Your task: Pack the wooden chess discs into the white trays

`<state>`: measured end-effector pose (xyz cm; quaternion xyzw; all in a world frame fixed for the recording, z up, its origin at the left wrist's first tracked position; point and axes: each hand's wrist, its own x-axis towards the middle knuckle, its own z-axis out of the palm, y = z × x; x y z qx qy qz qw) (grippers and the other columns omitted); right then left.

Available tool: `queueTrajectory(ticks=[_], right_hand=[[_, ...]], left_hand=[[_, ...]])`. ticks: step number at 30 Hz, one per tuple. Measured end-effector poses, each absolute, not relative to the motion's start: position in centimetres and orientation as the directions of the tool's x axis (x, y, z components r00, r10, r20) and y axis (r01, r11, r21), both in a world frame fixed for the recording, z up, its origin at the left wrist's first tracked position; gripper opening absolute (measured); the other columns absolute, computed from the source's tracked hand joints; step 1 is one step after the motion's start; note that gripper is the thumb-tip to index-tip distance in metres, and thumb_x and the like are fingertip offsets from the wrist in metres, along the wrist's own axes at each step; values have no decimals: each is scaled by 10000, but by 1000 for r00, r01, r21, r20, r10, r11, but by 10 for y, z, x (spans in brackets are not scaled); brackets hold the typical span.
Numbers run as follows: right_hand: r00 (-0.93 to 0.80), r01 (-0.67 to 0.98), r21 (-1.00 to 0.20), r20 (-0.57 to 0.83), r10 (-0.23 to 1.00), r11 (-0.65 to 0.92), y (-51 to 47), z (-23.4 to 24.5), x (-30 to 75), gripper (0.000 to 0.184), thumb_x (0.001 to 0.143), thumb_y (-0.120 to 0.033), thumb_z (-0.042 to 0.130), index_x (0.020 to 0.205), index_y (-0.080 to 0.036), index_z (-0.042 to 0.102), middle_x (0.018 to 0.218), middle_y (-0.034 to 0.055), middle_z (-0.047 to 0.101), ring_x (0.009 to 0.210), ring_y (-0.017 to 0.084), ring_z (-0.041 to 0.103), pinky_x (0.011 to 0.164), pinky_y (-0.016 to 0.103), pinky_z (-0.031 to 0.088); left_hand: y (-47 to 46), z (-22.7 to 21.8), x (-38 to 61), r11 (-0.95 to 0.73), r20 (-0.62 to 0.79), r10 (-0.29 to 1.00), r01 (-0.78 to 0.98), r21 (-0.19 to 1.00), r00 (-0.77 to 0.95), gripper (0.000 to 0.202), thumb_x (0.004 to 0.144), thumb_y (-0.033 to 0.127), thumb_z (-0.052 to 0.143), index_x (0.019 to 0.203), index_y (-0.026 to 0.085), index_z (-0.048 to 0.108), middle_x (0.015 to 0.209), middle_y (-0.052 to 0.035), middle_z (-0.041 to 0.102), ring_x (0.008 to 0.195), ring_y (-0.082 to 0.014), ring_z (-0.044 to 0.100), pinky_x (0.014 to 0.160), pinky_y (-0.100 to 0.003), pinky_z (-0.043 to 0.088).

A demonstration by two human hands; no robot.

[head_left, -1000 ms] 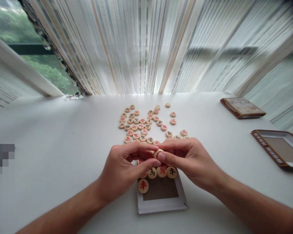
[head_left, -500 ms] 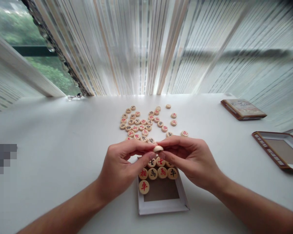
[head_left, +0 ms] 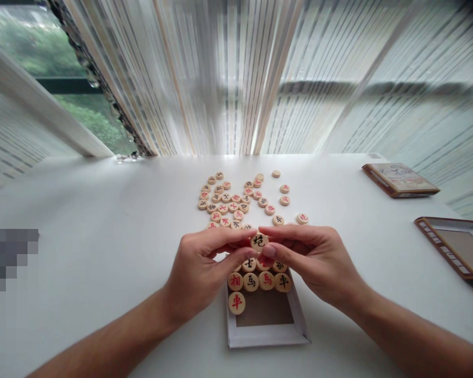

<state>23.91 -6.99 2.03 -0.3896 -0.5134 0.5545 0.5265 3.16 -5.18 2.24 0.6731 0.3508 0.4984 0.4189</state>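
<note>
Between the fingertips of both hands is a round wooden Chinese chess piece (head_left: 259,241), its face with the black character 炮 turned toward me. My left hand (head_left: 205,262) pinches it from the left, and my right hand (head_left: 311,257) pinches it from the right. Below them lies a shallow white-edged box tray (head_left: 268,336) with rows of chess pieces in its upper part. A red 車 piece (head_left: 237,303) sits alone at the left of the lowest row. My fingers partly cover the tray's top row.
Beyond my hands, several loose chess pieces (head_left: 226,198) are scattered on the white table (head_left: 142,220). At the right lie a closed flat box (head_left: 402,179) and an open brown-edged box part (head_left: 441,249). A striped curtain (head_left: 236,79) hangs behind the table.
The piece in my fingers has turned from edge-on to face me, showing its black character. The view has shifted slightly, so everything sits a little further right.
</note>
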Motion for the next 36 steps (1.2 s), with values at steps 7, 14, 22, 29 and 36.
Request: queueTrajectory(ticks=[7,14,22,29,36], right_hand=[[-182,-182,-983,69,981,36,-69,21,240,350,763,-291,980,1089,-214,879,868,83,857,708,204,812,690,297,718],[-191,-166,-985,70,979,38,-69,24,239,344,701,-373,1017,969,-201,886,787,78,839,671,209,804,643,274,700],[-227,-202,-979,25,974,-22,-72,25,238,197,785,-309,973,886,-174,871,699,60,805,570,138,741,546,166,612],[-284,-327,-935,-42,958,-138,-72,27,237,337,720,-168,1001,1027,-192,864,747,37,821,632,130,765,626,165,640],[-312,-297,-928,-130,941,-227,-74,25,237,340,656,-209,1037,905,-153,813,622,29,770,463,110,670,459,152,572]], left_hand=[[-51,22,30,-211,201,942,7,978,270,250,838,213,904,1084,177,877,985,-65,878,878,-209,852,794,-213,699],[-50,26,31,-306,287,919,33,951,271,151,847,196,892,998,190,892,893,-53,871,795,-167,824,722,-181,666],[-57,24,33,-154,172,921,-79,985,350,230,882,157,853,1106,206,863,922,-27,874,795,-138,828,723,-143,659],[-56,26,34,-158,178,894,-82,984,411,338,894,111,826,1215,216,834,961,-44,872,803,-141,823,761,-175,677],[-57,26,33,-356,312,838,15,935,448,347,877,46,794,1193,179,847,907,-55,868,731,-135,814,674,-141,656]])
